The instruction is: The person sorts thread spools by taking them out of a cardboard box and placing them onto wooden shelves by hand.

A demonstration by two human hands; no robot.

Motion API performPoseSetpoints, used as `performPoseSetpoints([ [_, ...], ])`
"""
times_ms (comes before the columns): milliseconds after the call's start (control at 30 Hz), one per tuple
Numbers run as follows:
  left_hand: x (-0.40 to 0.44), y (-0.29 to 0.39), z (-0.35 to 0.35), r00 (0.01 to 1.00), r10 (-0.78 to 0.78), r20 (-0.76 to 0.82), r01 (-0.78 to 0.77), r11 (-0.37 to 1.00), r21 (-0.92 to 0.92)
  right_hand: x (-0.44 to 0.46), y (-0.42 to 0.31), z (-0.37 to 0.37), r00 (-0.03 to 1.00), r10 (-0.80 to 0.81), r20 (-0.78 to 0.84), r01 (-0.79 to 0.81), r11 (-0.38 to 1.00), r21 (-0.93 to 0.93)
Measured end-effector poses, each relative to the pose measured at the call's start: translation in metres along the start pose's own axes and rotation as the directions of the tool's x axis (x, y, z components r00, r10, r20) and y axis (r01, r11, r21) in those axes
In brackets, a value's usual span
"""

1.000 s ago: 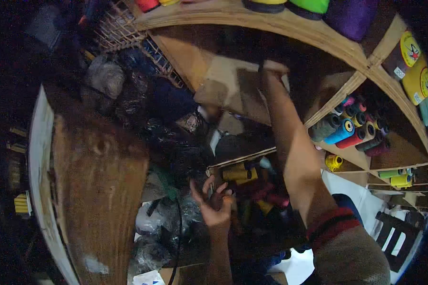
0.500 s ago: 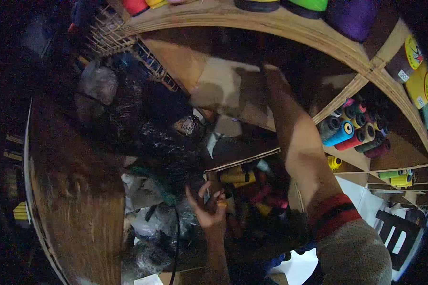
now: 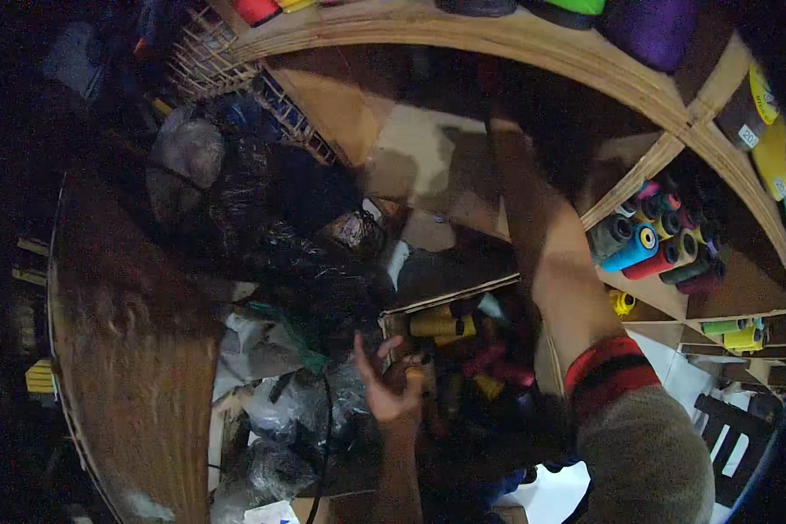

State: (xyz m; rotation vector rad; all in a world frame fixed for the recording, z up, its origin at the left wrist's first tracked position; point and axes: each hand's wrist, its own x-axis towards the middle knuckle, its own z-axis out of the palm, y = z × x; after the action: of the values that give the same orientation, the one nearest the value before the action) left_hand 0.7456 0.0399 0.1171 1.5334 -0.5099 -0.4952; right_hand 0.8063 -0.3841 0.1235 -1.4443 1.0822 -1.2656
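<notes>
My left hand is low in the middle, its fingers apart and curved, beside an open compartment with dark and yellow thread spools. Whether a small dark object lies at its fingertips is too dim to tell. My right arm, in a grey sleeve with a red and black cuff, stretches up into a dark shelf compartment. There my right hand is in deep shadow, and its fingers cannot be made out. Near the right forearm, several thread cones, one of them blue, lie in a wooden compartment.
A curved-looking wooden shelf edge crosses the top, with large cones above it. At the left stands a brown wooden board. Clear plastic bags and a black cable lie below centre. Dark wrapped bundles and a woven rack are upper left.
The view has shifted slightly. My right hand has sunk deeper into the shadow of the upper compartment. My left hand stays by the spools with its fingers apart.
</notes>
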Motion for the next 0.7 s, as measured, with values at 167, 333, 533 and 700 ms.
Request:
performPoseSetpoints([
  [167, -0.002, 0.015, -0.001, 0.998, -0.043, -0.05, 0.041, 0.998, -0.053, -0.004, 0.005, 0.002, 1.0, -0.009, 0.011, 0.009, 1.0, -0.03],
  [333, 0.001, 0.006, 0.0, 0.992, -0.126, 0.006, 0.118, 0.904, -0.411, -0.013, 0.007, 0.001, 0.998, -0.057, 0.02, 0.058, 0.996, -0.071],
  [533, -0.005, -0.02, 0.014, 0.966, -0.181, 0.187, 0.078, 0.887, 0.455, -0.108, -0.026, -0.027, 0.94, -0.286, 0.186, 0.298, 0.954, -0.036],
  [700, -0.01, -0.034, 0.04, 0.931, -0.275, 0.239, -0.093, 0.456, 0.885, -0.234, -0.006, -0.104, 0.391, -0.149, 0.908, 0.344, 0.939, 0.007],
])
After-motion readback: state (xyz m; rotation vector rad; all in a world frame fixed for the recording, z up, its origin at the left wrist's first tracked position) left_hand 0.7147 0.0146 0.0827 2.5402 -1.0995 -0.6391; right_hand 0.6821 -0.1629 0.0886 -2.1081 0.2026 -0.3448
